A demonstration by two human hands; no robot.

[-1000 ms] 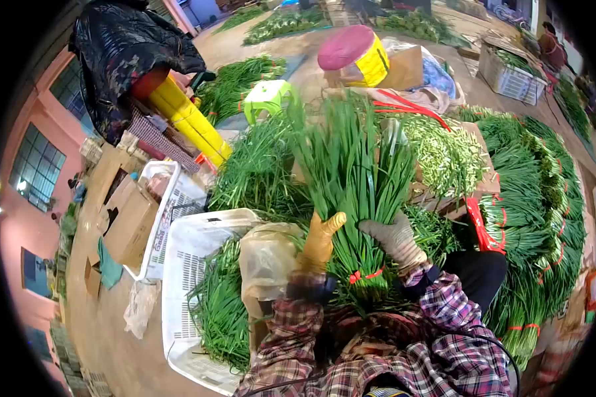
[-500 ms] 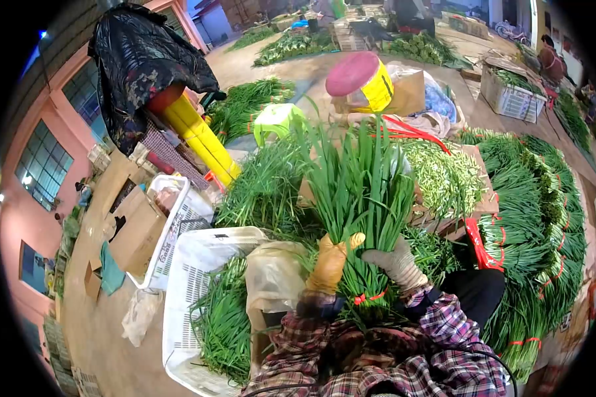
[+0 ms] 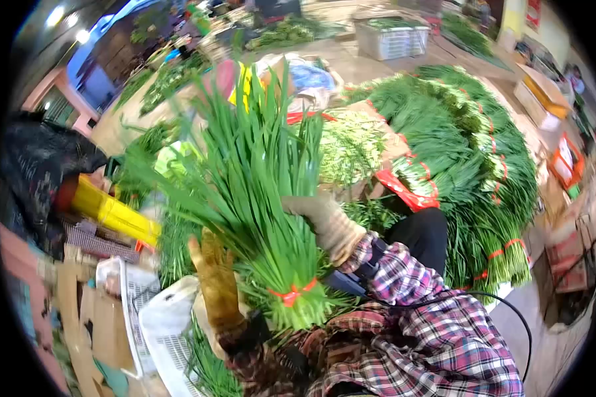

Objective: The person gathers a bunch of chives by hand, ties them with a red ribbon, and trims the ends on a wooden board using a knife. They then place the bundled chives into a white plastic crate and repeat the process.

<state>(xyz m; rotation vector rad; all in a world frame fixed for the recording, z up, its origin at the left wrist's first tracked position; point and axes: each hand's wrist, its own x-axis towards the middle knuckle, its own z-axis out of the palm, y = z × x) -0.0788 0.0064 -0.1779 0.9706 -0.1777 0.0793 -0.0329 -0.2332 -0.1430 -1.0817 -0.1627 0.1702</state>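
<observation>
A bunch of garlic chives (image 3: 271,198) stands before me, leaning to the left, its long green leaves pointing away. Red tape (image 3: 290,295) ties it near the cut stems. My right hand (image 3: 330,226), in a grey knitted glove, grips the bunch from its right side; the leaves hide some of the fingertips. My left hand (image 3: 216,278), in a tan glove, is held up on the left with its fingers apart, holding nothing. Loose greens (image 3: 212,367) lie in a white plastic basket (image 3: 159,317) below it.
Many tied chive bunches (image 3: 437,165) are piled at the right. Pale trimmed stems (image 3: 351,145) lie on cardboard ahead. A yellow post (image 3: 116,215) with a black jacket (image 3: 40,172) stands left. A white crate (image 3: 391,40) sits farther back, and a cable (image 3: 520,317) loops at my right sleeve.
My left hand has come off the bunch and opened. The bunch now leans left in my right hand and appears nearer. The view has swung to the right.
</observation>
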